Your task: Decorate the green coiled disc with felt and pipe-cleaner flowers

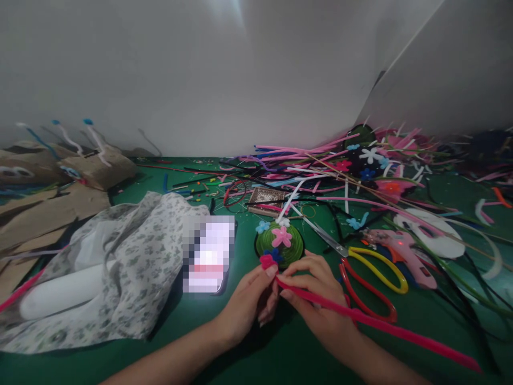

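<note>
A hot-pink pipe cleaner (385,324) runs from between my hands toward the lower right. Its far end is bent into small loops above my left fingertips. My left hand (254,299) pinches it just below the loops. With thumb and fingers, my right hand (316,291) grips the straight part close by. Just beyond my fingers lies a round green coiled piece (290,248). On it sit pipe-cleaner flowers: a pink flower (281,236), a light-blue flower (263,227), a white one and a dark-blue one.
Scissors (340,250) with red and yellow handles lie right of my hands, beside a pink glue gun (404,251). A lit phone (210,254) and floral cloth (140,262) are on the left. Loose pipe cleaners (304,152) pile up behind. Cardboard figures (100,166) stand far left.
</note>
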Tool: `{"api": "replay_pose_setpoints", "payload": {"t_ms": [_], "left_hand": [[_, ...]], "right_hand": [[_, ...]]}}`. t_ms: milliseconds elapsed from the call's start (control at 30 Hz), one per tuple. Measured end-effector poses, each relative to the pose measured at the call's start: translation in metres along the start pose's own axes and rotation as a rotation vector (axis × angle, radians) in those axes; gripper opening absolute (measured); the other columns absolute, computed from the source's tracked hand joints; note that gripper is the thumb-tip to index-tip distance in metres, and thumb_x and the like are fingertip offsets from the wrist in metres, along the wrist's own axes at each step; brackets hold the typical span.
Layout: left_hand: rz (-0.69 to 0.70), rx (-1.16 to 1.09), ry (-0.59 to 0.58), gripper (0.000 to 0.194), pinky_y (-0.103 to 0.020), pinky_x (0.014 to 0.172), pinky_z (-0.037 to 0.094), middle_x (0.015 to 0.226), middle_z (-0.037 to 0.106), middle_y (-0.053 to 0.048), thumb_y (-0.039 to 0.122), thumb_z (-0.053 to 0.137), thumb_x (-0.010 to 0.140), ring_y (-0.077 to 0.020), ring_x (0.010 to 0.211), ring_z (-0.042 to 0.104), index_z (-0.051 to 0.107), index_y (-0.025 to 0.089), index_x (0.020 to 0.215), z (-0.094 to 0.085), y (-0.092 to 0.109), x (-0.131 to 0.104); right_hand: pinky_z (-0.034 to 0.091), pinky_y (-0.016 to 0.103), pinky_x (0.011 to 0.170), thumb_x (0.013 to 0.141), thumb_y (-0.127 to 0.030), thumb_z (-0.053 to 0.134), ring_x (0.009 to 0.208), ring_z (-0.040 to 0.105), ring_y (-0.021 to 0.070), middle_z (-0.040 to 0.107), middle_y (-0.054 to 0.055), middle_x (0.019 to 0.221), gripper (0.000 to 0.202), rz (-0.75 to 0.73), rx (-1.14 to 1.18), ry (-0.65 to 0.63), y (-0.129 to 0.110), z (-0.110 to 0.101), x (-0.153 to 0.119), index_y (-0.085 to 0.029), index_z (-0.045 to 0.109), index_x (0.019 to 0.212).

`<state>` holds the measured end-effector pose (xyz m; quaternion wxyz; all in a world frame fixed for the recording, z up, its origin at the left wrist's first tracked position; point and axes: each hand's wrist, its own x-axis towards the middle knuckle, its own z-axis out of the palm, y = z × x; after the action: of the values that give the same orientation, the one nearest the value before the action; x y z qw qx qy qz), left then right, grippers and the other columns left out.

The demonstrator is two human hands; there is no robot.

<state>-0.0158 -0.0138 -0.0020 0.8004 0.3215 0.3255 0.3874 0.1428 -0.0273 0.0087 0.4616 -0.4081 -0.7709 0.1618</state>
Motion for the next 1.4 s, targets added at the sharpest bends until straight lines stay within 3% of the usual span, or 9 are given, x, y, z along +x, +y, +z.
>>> {"api": "replay_pose_setpoints", "payload": {"t_ms": [233, 367, 433, 600, 700, 833, 967, 1133, 1400], "left_hand": [[-0.080, -0.086, -0.123, 0.045, -0.016, 0.029, 0.018, 0.035, 0.035, 0.009, 0.045, 0.064, 0.082, -0.0024, 0.027, 0.021, 0.044, 0.018, 0.051, -0.003, 0.005, 0.000], [-0.191, -0.075, -0.353, 0.047, -0.017, 0.027, 0.015, 0.032, 0.032, 0.009, 0.041, 0.064, 0.081, -0.0028, 0.024, 0.019, 0.038, 0.020, 0.048, -0.009, 0.011, -0.003], [-0.242, -0.062, -0.436, 0.048, -0.017, 0.026, 0.014, 0.031, 0.032, 0.008, 0.039, 0.064, 0.081, -0.0030, 0.023, 0.020, 0.037, 0.020, 0.046, -0.011, 0.014, -0.003], [-0.124, -0.100, -0.219, 0.043, -0.016, 0.028, 0.020, 0.038, 0.037, 0.009, 0.046, 0.056, 0.087, -0.0024, 0.026, 0.019, 0.047, 0.018, 0.056, -0.008, 0.013, 0.002], [-0.021, 0.046, -0.105, 0.040, -0.016, 0.032, 0.025, 0.047, 0.045, 0.007, 0.051, 0.053, 0.089, -0.0033, 0.031, 0.027, 0.051, 0.017, 0.068, -0.005, 0.009, 0.002], [0.054, 0.257, -0.024, 0.038, -0.016, 0.036, 0.024, 0.050, 0.044, 0.008, 0.052, 0.054, 0.089, -0.0045, 0.038, 0.032, 0.052, 0.018, 0.073, -0.006, 0.005, -0.003], [0.063, 0.324, -0.009, 0.043, -0.017, 0.036, 0.021, 0.047, 0.039, 0.008, 0.054, 0.055, 0.087, -0.0047, 0.038, 0.030, 0.049, 0.018, 0.065, -0.010, 0.006, -0.005], [0.022, 0.344, -0.107, 0.045, -0.019, 0.034, 0.018, 0.045, 0.039, 0.008, 0.055, 0.059, 0.084, -0.0034, 0.034, 0.027, 0.051, 0.017, 0.062, -0.012, 0.007, -0.004], [-0.031, 0.231, -0.160, 0.041, -0.018, 0.034, 0.021, 0.043, 0.042, 0.007, 0.051, 0.055, 0.088, -0.0048, 0.033, 0.029, 0.051, 0.017, 0.066, -0.009, 0.004, -0.006]], "right_hand": [[0.043, 0.043, 0.095, 0.086, -0.026, 0.066, 0.087, 0.061, 0.0165, 0.065, -0.001, 0.086, 0.007, 0.060, 0.101, 0.028, 0.000, -0.002, 0.004, -0.028, 0.072, 0.088], [0.050, 0.035, 0.077, 0.080, -0.031, 0.072, 0.085, 0.060, 0.0182, 0.062, 0.001, 0.083, 0.007, 0.210, 0.242, 0.066, -0.001, -0.004, 0.007, -0.026, 0.072, 0.076], [0.050, 0.036, 0.081, 0.079, -0.031, 0.074, 0.083, 0.061, 0.0179, 0.062, 0.001, 0.081, 0.007, 0.222, 0.284, 0.039, -0.001, -0.004, 0.007, -0.026, 0.071, 0.074], [0.043, 0.041, 0.093, 0.080, -0.025, 0.073, 0.074, 0.060, 0.0142, 0.062, -0.004, 0.073, 0.008, 0.168, 0.249, 0.109, 0.001, -0.004, 0.005, -0.025, 0.068, 0.074], [0.044, 0.040, 0.089, 0.080, -0.023, 0.073, 0.071, 0.059, 0.0138, 0.062, -0.003, 0.071, 0.008, 0.171, 0.201, 0.138, 0.001, -0.004, 0.004, -0.025, 0.068, 0.074], [0.045, 0.041, 0.087, 0.082, -0.023, 0.070, 0.073, 0.061, 0.0156, 0.065, -0.001, 0.073, 0.004, 0.136, 0.165, 0.100, 0.000, -0.005, 0.006, -0.025, 0.070, 0.078], [0.044, 0.043, 0.089, 0.084, -0.023, 0.066, 0.073, 0.062, 0.0161, 0.066, -0.001, 0.074, 0.006, 0.106, 0.108, 0.065, 0.000, -0.008, 0.008, -0.025, 0.071, 0.083], [0.042, 0.047, 0.094, 0.083, -0.022, 0.068, 0.072, 0.062, 0.0156, 0.066, -0.002, 0.073, 0.006, 0.019, -0.037, 0.098, 0.002, -0.010, 0.009, -0.026, 0.070, 0.079], [0.041, 0.048, 0.096, 0.082, -0.013, 0.064, 0.073, 0.062, 0.0151, 0.068, -0.003, 0.076, 0.015, -0.132, -0.178, 0.133, 0.004, -0.010, 0.006, -0.027, 0.068, 0.086]]}}
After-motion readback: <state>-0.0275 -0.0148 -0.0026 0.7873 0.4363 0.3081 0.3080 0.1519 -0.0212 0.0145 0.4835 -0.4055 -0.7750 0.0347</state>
